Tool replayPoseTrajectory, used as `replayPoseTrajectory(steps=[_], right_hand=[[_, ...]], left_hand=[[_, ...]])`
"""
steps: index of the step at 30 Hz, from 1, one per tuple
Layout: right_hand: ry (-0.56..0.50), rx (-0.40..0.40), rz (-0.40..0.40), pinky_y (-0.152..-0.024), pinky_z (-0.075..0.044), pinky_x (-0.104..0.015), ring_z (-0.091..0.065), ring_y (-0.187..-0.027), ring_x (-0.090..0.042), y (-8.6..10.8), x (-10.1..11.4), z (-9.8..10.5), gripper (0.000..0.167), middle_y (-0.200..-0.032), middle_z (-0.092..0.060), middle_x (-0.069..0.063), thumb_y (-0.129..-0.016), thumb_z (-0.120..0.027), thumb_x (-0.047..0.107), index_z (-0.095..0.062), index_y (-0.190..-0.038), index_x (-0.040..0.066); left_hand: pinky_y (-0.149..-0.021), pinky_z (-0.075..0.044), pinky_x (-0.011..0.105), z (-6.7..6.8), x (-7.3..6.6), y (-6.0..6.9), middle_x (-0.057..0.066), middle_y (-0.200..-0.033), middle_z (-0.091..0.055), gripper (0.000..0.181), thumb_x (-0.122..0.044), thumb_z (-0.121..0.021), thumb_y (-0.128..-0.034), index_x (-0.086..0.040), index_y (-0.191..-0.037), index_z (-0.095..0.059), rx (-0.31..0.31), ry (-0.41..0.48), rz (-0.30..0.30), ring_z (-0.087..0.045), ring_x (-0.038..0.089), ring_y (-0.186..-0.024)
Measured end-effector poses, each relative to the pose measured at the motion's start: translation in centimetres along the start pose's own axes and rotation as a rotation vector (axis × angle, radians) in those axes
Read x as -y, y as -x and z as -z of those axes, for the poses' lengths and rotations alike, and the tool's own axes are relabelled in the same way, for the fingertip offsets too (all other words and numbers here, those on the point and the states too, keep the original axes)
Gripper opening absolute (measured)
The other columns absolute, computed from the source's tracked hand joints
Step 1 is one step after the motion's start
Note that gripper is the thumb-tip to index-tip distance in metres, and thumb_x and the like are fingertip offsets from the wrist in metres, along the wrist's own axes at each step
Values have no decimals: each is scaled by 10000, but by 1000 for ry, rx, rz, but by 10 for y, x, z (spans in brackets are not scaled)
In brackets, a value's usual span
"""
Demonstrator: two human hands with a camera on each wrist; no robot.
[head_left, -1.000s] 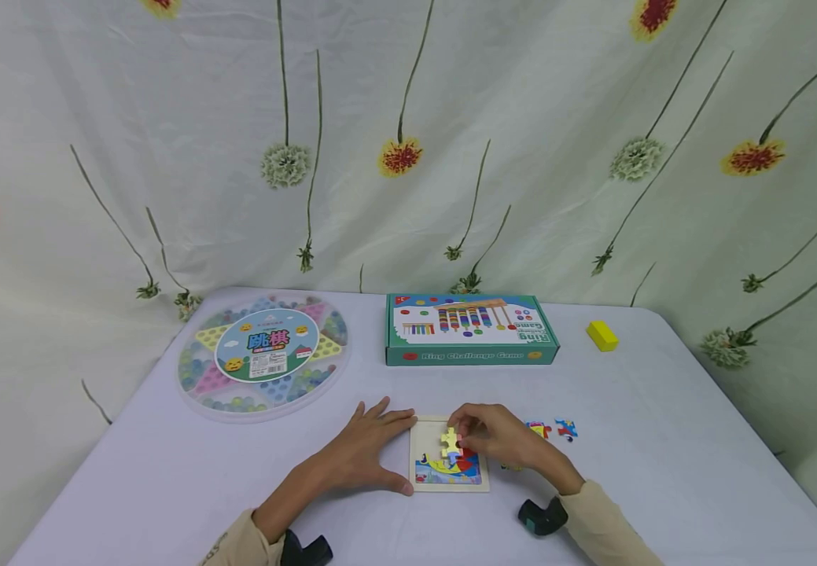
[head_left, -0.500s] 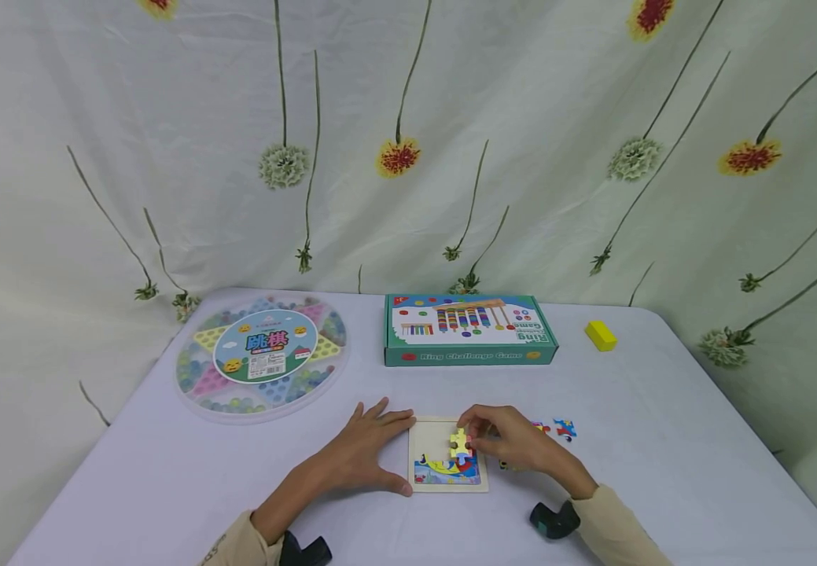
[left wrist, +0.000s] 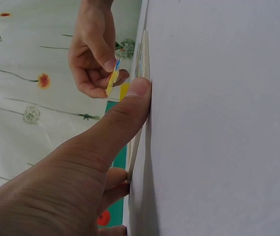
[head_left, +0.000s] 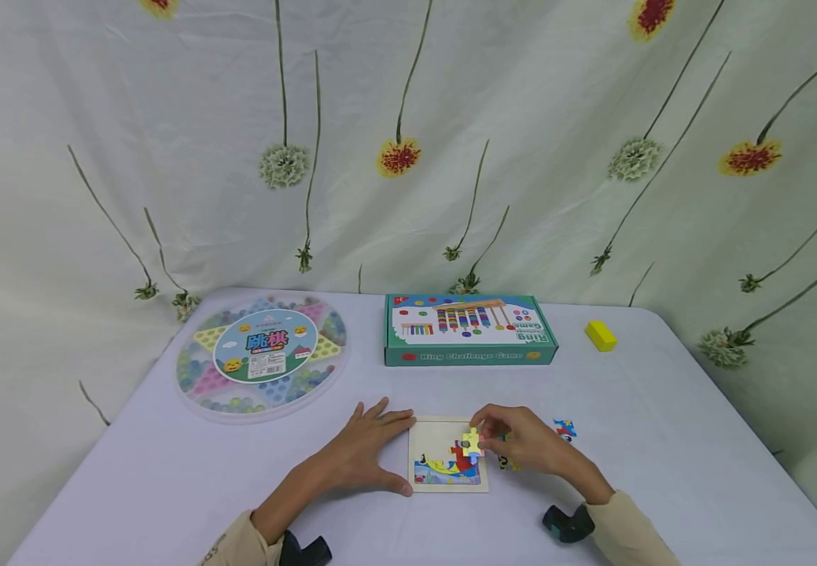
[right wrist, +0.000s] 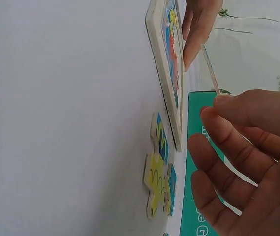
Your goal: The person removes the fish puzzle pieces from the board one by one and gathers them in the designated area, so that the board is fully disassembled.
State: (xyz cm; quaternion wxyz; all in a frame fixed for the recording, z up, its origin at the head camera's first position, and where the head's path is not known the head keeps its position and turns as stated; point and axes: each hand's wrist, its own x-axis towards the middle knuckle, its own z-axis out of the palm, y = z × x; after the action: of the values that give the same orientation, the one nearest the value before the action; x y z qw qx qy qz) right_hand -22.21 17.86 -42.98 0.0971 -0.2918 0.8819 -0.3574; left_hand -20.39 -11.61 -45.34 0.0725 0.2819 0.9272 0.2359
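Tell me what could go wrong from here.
The thin yellow jigsaw piece, pinched at one edge by the right hand, might slip. The left hand braces only one side of the square pale wooden tray, so it could shift. Loose yellow and blue wooden pieces beside the tray might get nudged.

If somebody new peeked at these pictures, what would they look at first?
Probably the big round game with the blue label, at the back left of the white table, and the green box beside it. Next, at the front, the right hand pinches a yellow puzzle piece above the wooden tray, while the left hand touches the tray's left edge. A bright yellow block sits at the back right.
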Motion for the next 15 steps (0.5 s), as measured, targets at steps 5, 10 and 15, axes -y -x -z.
replayPoseTrajectory(steps=[5,10,15], right_hand=[[3,-20,2,-761,-534,-204,-564,-779,-86,5,-3,4,216,-821,-592,83,-874,-696,105,-641,-1084,110],[4,-29,2,-759,-530,-212,-558,-788,-81,12,-6,9,222,-834,-602,78,-886,-682,111,-642,-1104,102],[12,-29,2,-764,-525,-223,-553,-795,-89,16,-8,14,219,-836,-604,73,-896,-669,110,-639,-1112,88]], left_hand=[[-1141,-39,638,0,1,0,1,-1507,-398,963,-647,-750,-667,-145,-1433,-455,0,0,2,-149,363,-1455],[-1146,-31,629,0,2,0,-10,-1510,-392,960,-646,-749,-669,-153,-1437,-452,0,1,3,-143,354,-1458],[-1146,-33,629,0,2,0,-11,-1510,-391,957,-644,-746,-674,-154,-1440,-448,2,-1,0,-144,353,-1458]])
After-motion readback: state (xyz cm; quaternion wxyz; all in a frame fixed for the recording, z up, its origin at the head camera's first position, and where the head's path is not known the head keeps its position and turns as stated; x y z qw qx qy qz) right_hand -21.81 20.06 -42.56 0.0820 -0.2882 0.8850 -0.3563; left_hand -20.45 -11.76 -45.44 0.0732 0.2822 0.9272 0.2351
